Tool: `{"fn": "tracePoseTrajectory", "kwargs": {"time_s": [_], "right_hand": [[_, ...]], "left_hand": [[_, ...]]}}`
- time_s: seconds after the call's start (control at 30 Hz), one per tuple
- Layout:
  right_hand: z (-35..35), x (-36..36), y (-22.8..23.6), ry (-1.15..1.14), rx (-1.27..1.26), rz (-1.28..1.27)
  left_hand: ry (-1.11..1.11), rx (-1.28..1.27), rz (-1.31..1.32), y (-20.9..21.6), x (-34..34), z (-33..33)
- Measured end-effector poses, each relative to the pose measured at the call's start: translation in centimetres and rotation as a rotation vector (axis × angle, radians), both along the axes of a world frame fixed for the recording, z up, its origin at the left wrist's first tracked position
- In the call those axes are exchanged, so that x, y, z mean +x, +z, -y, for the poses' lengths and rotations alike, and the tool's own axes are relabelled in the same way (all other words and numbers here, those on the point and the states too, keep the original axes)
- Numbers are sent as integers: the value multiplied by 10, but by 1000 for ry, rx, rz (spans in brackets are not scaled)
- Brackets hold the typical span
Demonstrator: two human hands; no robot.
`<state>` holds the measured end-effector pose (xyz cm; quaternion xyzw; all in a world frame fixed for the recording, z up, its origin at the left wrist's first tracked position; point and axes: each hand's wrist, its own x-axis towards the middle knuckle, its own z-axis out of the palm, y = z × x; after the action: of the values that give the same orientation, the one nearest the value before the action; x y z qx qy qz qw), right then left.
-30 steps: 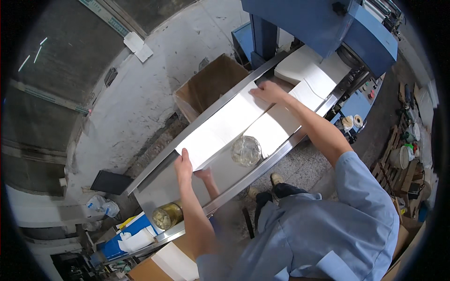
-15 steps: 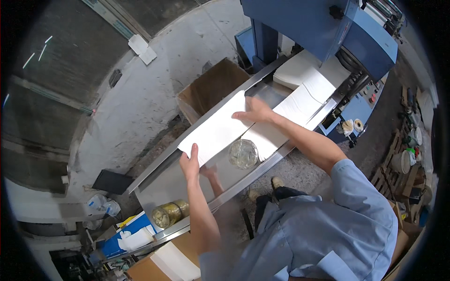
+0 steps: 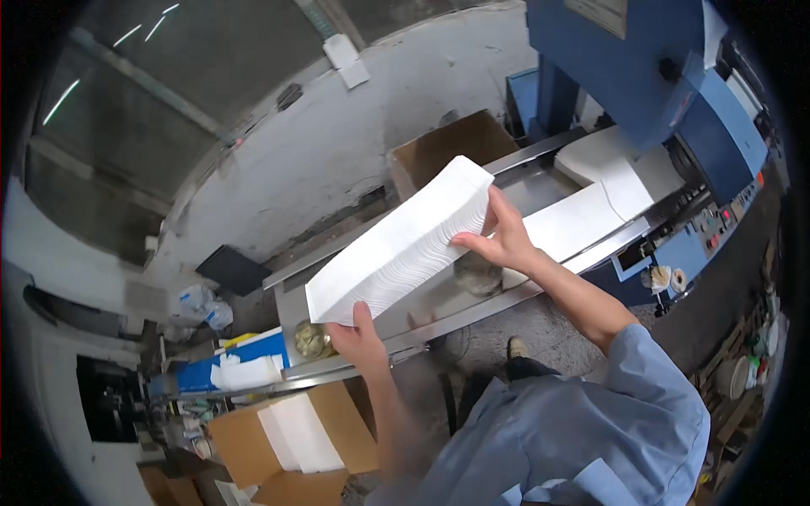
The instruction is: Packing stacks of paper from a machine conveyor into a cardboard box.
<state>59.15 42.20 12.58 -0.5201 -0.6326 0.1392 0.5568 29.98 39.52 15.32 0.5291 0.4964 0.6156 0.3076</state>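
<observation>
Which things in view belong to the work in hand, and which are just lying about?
In the work:
stack of white sheets, held by the left grip and right grip
metal trough beneath it
further white sheets in the trough
blue machine, probably

Seemingly just lying about:
dark flat panel
clear plastic items beside it
pale bucket
</observation>
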Motion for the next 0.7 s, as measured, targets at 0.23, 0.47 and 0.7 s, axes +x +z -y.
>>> {"fn": "tracePoseTrajectory", "kwargs": {"time_s": [0.23, 0.47, 0.7], "right_hand": [[29, -114, 30, 238, 75, -68], [58, -316, 54, 469, -46, -77], [105, -523, 44, 750, -113, 23]], "left_hand": [[228, 19, 131, 4, -95, 74], [481, 109, 157, 15, -263, 163], [767, 44, 226, -17, -417, 277]]}}
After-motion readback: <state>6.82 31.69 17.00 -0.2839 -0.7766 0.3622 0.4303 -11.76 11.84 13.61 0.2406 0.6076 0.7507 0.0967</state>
